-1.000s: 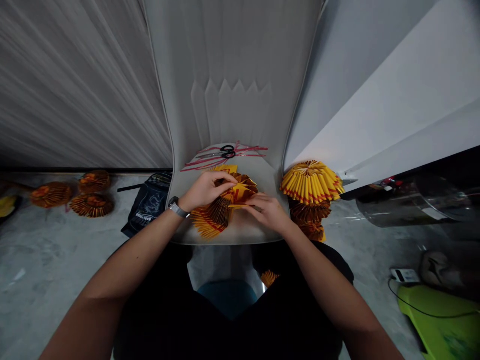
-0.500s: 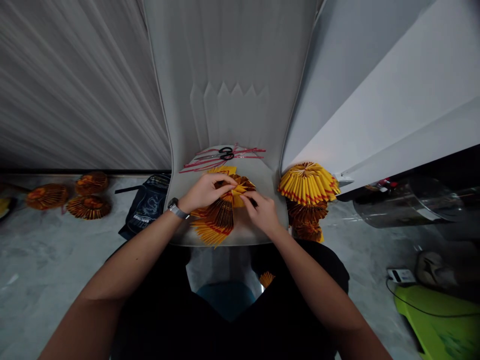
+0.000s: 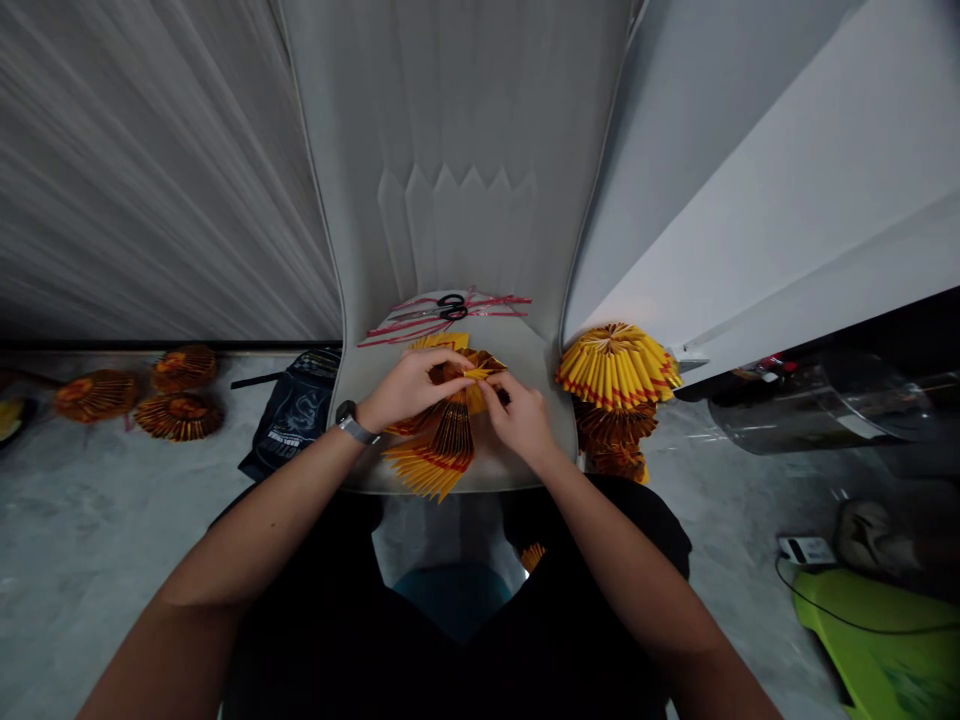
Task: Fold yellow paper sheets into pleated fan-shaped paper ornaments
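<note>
Over the seat of a grey chair (image 3: 517, 465) I hold a pleated yellow-and-red paper fan (image 3: 435, 445), its folds spreading toward me. My left hand (image 3: 416, 385), with a watch on the wrist, pinches the gathered paper near its top. From the other side my right hand (image 3: 516, 412) pinches the same paper, thumb and fingertips close to those of the left. Flat yellow paper (image 3: 450, 341) lies just behind the fan, partly covered by my left hand. Scissors (image 3: 450, 307) with black handles rest farther back on the seat among pink-red strips (image 3: 397, 328).
Pleated paper rosettes (image 3: 619, 365) are stacked right of the chair. Several more rosettes (image 3: 178, 415) lie on the floor at left, near a dark printed bag (image 3: 289, 410). A green plastic object (image 3: 885, 630) with a cable across it stands at lower right.
My right fingertips have moved slightly left and closed in against the left ones at the fan's gathered top. The lower pleats have swung a little to the right.
</note>
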`<state>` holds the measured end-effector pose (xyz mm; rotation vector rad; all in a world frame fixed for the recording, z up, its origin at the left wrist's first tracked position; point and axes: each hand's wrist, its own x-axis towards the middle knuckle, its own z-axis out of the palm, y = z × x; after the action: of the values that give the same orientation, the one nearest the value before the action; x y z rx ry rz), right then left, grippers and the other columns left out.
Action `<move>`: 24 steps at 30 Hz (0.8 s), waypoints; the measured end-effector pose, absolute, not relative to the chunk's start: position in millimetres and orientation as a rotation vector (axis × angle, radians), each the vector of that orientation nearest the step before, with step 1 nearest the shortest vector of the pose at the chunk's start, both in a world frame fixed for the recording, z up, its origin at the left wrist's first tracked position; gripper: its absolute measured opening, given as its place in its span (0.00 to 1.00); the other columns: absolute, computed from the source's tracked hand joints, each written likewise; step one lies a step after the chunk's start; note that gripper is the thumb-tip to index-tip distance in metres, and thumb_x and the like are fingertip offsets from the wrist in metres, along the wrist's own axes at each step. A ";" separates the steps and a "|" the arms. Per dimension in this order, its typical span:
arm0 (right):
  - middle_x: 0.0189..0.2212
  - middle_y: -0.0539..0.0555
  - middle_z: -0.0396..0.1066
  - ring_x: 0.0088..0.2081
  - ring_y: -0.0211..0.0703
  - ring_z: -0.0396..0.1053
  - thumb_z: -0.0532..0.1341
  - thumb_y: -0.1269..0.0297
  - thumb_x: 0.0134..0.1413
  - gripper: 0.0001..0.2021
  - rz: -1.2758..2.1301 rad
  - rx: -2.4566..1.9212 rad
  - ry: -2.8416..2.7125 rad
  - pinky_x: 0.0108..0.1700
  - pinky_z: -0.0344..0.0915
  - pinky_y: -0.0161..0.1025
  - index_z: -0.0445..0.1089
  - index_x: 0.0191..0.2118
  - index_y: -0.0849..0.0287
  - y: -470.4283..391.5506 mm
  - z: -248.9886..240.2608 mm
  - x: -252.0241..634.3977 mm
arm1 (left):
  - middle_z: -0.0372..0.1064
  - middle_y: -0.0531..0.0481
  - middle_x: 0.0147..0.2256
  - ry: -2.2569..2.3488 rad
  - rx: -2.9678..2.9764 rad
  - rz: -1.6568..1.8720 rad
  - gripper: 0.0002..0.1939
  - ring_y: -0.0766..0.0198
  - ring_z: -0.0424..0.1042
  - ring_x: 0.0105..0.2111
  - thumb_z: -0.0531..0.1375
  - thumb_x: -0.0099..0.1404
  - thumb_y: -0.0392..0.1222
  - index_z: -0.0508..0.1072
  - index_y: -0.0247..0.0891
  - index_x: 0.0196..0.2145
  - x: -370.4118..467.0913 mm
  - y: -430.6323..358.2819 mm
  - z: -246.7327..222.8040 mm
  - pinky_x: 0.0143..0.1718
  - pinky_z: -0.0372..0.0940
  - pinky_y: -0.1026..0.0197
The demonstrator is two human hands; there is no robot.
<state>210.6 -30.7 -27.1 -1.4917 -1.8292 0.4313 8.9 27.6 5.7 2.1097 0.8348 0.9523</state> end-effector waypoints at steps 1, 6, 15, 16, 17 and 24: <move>0.33 0.51 0.79 0.33 0.44 0.75 0.55 0.54 0.68 0.13 0.440 -1.490 -1.828 0.37 0.65 0.38 0.73 0.39 0.54 -30.8 -26.9 210.7 | 0.80 0.47 0.42 0.844 2.109 0.956 0.11 0.60 0.78 0.42 0.64 0.68 0.45 0.79 0.38 0.43 9.2 27.6 4.5 0.47 0.70 0.59; 0.33 0.51 0.78 0.31 0.43 0.74 0.55 0.55 0.67 0.12 0.511 -1.485 -1.794 0.36 0.65 0.37 0.72 0.40 0.54 -33.4 -25.9 212.4 | 0.79 0.47 0.40 0.855 2.033 0.936 0.11 0.61 0.78 0.41 0.61 0.70 0.46 0.79 0.37 0.42 9.2 26.9 3.0 0.45 0.70 0.60; 0.34 0.51 0.78 0.31 0.42 0.73 0.55 0.55 0.67 0.12 0.530 -1.437 -1.750 0.37 0.67 0.38 0.71 0.39 0.54 -33.0 -30.0 211.7 | 0.77 0.44 0.39 0.868 1.915 0.954 0.08 0.61 0.76 0.38 0.60 0.69 0.44 0.73 0.36 0.38 9.2 25.6 1.7 0.40 0.70 0.60; 0.33 0.51 0.78 0.30 0.42 0.73 0.55 0.54 0.67 0.12 0.529 -1.440 -1.744 0.37 0.67 0.38 0.71 0.39 0.54 -32.6 -30.2 211.1 | 0.77 0.44 0.40 0.858 1.912 0.952 0.08 0.61 0.77 0.38 0.60 0.69 0.44 0.72 0.36 0.38 9.5 25.1 2.3 0.41 0.71 0.59; 0.33 0.51 0.78 0.30 0.42 0.73 0.55 0.54 0.67 0.12 0.529 -1.446 -1.737 0.37 0.67 0.38 0.71 0.39 0.54 -32.4 -30.2 210.6 | 0.77 0.43 0.41 0.849 1.912 0.949 0.07 0.61 0.77 0.39 0.59 0.69 0.43 0.71 0.37 0.37 9.9 24.5 3.0 0.41 0.71 0.59; 0.32 0.52 0.78 0.30 0.42 0.73 0.55 0.53 0.68 0.14 0.498 -1.458 -1.745 0.36 0.66 0.37 0.72 0.38 0.54 -32.3 -28.5 209.4 | 0.77 0.45 0.43 0.789 2.047 0.992 0.14 0.61 0.77 0.43 0.66 0.65 0.43 0.72 0.37 0.47 12.3 25.6 1.9 0.48 0.70 0.59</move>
<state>209.4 -32.3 -28.5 -1.4579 -1.7449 0.4977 12.3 25.6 1.9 2.0470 0.7894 0.9919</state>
